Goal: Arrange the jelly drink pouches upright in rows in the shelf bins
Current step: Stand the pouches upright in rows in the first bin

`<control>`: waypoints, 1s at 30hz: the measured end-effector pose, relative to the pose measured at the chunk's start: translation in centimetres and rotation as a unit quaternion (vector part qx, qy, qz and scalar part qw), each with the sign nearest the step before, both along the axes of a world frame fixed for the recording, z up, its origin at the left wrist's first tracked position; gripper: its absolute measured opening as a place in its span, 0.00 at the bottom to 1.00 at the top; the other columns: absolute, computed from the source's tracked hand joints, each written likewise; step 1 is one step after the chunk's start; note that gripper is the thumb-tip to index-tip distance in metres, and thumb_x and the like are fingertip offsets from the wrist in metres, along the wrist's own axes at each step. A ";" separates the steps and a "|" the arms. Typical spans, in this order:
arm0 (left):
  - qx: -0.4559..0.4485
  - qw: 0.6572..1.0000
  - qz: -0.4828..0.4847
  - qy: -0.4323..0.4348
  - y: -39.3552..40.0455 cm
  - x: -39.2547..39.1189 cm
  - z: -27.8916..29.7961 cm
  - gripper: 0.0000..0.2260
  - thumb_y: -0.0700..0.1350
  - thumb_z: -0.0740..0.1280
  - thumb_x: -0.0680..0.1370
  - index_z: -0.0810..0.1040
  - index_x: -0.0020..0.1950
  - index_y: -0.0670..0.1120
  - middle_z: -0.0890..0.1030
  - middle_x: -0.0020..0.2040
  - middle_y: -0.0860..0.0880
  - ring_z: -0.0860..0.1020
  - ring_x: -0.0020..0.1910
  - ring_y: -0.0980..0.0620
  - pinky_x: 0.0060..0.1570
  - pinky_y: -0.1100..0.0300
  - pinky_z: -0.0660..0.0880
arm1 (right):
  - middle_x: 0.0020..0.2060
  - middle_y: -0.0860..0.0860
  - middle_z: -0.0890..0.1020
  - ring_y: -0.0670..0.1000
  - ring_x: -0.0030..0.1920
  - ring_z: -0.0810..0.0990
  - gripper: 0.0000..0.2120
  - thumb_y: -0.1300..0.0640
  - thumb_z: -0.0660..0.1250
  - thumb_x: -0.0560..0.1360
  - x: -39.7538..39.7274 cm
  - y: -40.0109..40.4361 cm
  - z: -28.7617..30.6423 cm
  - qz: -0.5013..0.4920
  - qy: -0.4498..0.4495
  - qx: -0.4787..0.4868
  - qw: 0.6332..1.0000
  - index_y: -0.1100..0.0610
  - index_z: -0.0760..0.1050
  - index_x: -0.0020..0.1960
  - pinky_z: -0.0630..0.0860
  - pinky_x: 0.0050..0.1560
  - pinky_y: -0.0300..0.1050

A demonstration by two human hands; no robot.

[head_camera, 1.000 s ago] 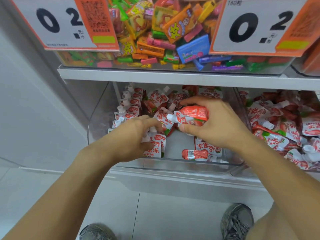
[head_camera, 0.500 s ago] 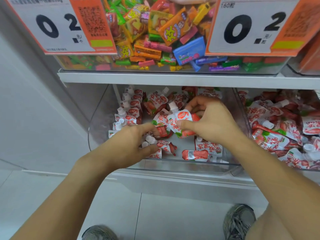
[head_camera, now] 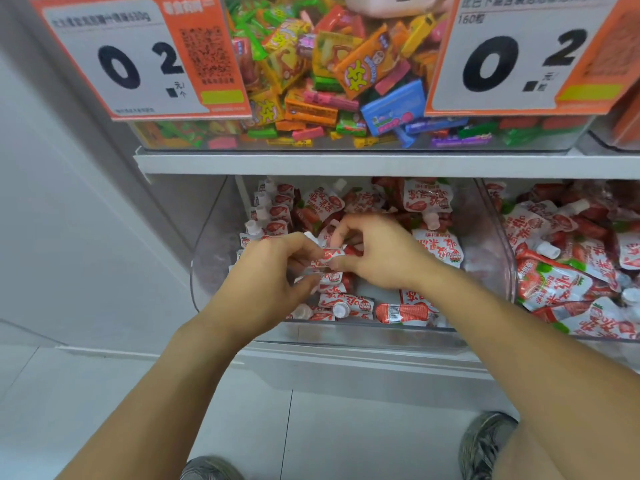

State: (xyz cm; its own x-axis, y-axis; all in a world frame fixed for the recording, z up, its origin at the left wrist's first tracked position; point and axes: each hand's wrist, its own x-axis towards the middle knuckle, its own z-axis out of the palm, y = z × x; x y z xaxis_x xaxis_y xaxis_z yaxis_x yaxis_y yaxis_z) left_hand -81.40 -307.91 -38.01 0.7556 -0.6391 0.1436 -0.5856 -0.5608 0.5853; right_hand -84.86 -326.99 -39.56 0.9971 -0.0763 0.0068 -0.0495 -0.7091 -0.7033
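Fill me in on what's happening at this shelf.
A person is sorting jelly pouches in the clear bin on the lower shelf. Both hands meet over its middle: the left hand and right hand pinch the same pouch. A row of pouches stands upright along the bin's left side; the others lie loose.

The small spouted jelly drink pouches (head_camera: 437,248) are white with red lettering, red strawberry art, bits of green leaf, and white caps. One lying red pouch (head_camera: 403,312) has a white barcode patch. Up top, the loose mixed candy packets (head_camera: 332,81) go orange, yellow, green, pink, blue, purple. The orange-bordered white price cards (head_camera: 138,60) have fat black digits.
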 end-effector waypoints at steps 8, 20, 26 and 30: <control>0.019 1.000 -0.008 0.001 -0.1 0.9 -0.8 0.24 0.47 0.72 0.74 0.69 0.69 0.56 0.77 0.55 0.55 0.78 0.48 0.56 0.48 0.63 0.75 | 0.51 0.44 0.82 0.45 0.52 0.81 0.07 0.53 0.72 0.75 0.4 -0.4 0.4 0.060 0.060 0.022 0.996 0.49 0.79 0.52 0.76 0.61 0.50; 0.137 0.986 -0.089 0.036 1.2 1.3 0.6 0.26 0.39 0.72 0.73 0.72 0.68 0.57 0.75 0.59 0.56 0.76 0.53 0.58 0.51 0.73 0.71 | 0.54 0.38 0.80 0.38 0.51 0.78 0.16 0.42 0.71 0.72 -3.2 -1.3 2.0 0.184 0.166 -0.120 0.961 0.39 0.78 0.59 0.78 0.55 0.42; 0.110 0.992 -0.056 -0.008 0.7 1.8 -0.9 0.22 0.47 0.75 0.71 0.77 0.64 0.58 0.76 0.55 0.57 0.76 0.48 0.59 0.45 0.75 0.68 | 0.42 0.45 0.82 0.46 0.41 0.79 0.06 0.44 0.68 0.76 -2.8 -0.7 1.1 0.171 0.125 -0.139 0.967 0.42 0.79 0.52 0.79 0.43 0.49; 0.039 0.997 -0.050 -0.054 -0.2 2.5 -0.6 0.09 0.47 0.70 0.76 0.83 0.56 0.54 0.81 0.49 0.55 0.78 0.46 0.57 0.48 0.64 0.73 | 0.30 0.48 0.78 0.48 0.30 0.74 0.09 0.48 0.64 0.79 -2.7 -0.7 1.5 0.121 0.060 -0.082 0.987 0.44 0.76 0.41 0.71 0.34 0.48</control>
State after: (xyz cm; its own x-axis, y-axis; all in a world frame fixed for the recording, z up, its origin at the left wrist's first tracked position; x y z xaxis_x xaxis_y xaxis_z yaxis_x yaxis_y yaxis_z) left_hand -78.87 -308.11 -38.64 0.6703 -0.7231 0.1671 -0.6981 -0.5379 0.4726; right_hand -87.56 -327.71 -38.04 0.9804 0.1559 -0.1208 0.0583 -0.8144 -0.5774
